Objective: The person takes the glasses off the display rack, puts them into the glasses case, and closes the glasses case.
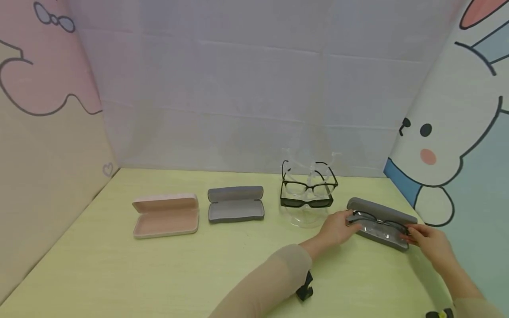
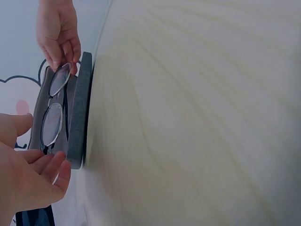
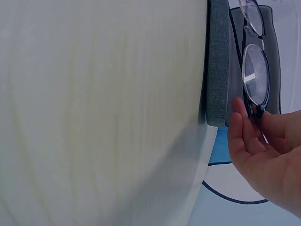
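Observation:
A pair of thin dark-rimmed eyeglasses (image 1: 379,221) is at an open grey glasses case (image 1: 381,236) on the right of the table, lenses over the case's lower half. My right hand (image 1: 431,245) pinches the right end of the frame; in the right wrist view, the thumb (image 3: 277,125) and fingers meet at the hinge. At the other end is my left hand (image 1: 338,227), its curled fingers (image 2: 54,174) at the left hinge. In the left wrist view, its thumb stands apart from the frame near the lid. Exactly how the left fingertips grip is partly hidden.
Left of the hands, a clear stand (image 1: 304,218) carries black-framed glasses (image 1: 306,187) and dark sunglasses (image 1: 306,203). A second open grey case (image 1: 236,210) and an open pink case (image 1: 167,223) sit farther left. Cartoon-printed sheets (image 1: 457,132) wall the sides.

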A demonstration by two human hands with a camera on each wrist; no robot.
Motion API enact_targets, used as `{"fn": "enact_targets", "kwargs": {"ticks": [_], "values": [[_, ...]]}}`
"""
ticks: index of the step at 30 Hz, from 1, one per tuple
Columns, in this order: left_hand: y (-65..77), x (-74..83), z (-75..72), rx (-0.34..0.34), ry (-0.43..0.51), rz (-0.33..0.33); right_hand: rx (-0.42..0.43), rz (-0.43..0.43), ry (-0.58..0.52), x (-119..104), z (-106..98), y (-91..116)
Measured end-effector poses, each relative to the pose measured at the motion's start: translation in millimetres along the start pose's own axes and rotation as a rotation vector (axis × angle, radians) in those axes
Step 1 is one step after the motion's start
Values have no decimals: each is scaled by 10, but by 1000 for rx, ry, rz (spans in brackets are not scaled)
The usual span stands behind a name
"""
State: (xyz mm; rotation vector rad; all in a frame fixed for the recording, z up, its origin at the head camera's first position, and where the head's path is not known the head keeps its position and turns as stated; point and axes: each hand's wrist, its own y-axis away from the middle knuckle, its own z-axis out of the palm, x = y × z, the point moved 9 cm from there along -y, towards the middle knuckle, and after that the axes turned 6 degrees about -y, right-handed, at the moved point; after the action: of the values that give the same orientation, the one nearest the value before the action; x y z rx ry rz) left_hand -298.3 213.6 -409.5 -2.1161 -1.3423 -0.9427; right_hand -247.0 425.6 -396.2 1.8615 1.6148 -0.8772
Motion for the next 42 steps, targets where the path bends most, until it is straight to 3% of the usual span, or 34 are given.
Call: {"fn": "enact_targets", "kwargs": {"ticks": [9,16,19,26,32,42], "values": [[-51,-42,18,-1,36,9,50,141,-57,103,-17,-35],[-74,-38,19,5,-26,-8,135,182,108,76,-94,-8],[-84,-51,39,-4,-33,-25,146,223,98,120,-102,6],[-132,-57,87,-17,-71,-29,188,316,15,240,-126,46],[-167,-56,76,-6,-57,-53,199,340,-85,278,-134,42],[-210,-7,-7,48,87,-99,233,395,-374,407,-171,-12]]}}
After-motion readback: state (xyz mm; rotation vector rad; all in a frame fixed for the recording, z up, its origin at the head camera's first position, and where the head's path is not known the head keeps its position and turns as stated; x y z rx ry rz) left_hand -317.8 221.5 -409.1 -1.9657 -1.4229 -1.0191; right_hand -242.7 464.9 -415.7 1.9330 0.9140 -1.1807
